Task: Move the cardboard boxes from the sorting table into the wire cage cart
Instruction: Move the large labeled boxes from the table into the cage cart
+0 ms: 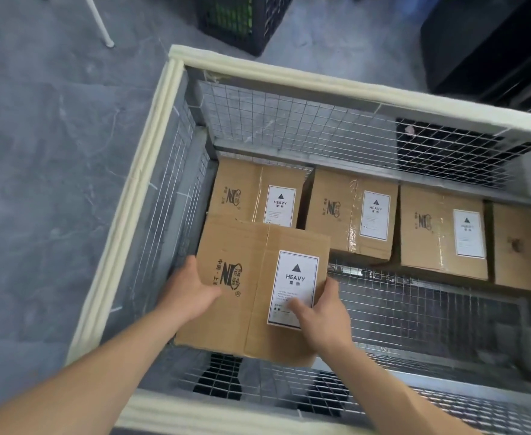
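I look down into the wire cage cart point(138, 196), whose top rim is padded in cream foam. Both hands hold a cardboard box point(245, 262) with a white HEAVY label, inside the cart near its left wall. My left hand point(192, 290) grips the box's left edge, and my right hand point(319, 315) grips its near right corner with fingers over the label. The box overlaps the near edge of another labelled box point(251, 189) in the far left corner. Several more labelled boxes point(352, 211) stand in a row along the far wall.
The cart's mesh floor point(414, 312) is bare to the right of the held box. A black plastic crate point(242, 20) stands on the grey floor beyond the cart, a white pole leg point(101, 23) to its left, and a dark object point(490, 39) at the top right.
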Available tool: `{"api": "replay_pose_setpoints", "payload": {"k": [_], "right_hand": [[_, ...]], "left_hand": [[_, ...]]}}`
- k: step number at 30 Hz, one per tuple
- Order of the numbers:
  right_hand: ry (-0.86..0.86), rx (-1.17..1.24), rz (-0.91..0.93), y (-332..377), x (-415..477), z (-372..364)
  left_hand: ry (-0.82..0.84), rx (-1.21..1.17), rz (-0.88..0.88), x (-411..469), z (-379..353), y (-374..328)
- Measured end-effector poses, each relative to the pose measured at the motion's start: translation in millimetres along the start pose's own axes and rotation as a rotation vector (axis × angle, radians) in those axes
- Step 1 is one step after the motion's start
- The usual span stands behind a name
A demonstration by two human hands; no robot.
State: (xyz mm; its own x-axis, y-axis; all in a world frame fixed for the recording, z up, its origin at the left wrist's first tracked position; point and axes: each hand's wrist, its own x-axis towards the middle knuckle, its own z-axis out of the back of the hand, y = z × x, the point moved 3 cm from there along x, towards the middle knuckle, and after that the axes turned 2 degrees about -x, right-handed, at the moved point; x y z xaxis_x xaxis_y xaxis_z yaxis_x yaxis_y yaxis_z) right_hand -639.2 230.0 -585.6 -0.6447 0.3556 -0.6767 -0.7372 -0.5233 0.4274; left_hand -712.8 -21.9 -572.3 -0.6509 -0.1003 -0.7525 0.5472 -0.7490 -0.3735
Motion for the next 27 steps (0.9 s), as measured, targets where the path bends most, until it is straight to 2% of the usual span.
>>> {"api": "replay_pose_setpoints", "payload": {"k": [27], "right_hand": [[0.049, -0.022, -0.026, 6.2, -1.3, 17.1]], "left_hand": [[-0.06, 0.143, 0.021, -17.6, 2.4, -13.3]]}}
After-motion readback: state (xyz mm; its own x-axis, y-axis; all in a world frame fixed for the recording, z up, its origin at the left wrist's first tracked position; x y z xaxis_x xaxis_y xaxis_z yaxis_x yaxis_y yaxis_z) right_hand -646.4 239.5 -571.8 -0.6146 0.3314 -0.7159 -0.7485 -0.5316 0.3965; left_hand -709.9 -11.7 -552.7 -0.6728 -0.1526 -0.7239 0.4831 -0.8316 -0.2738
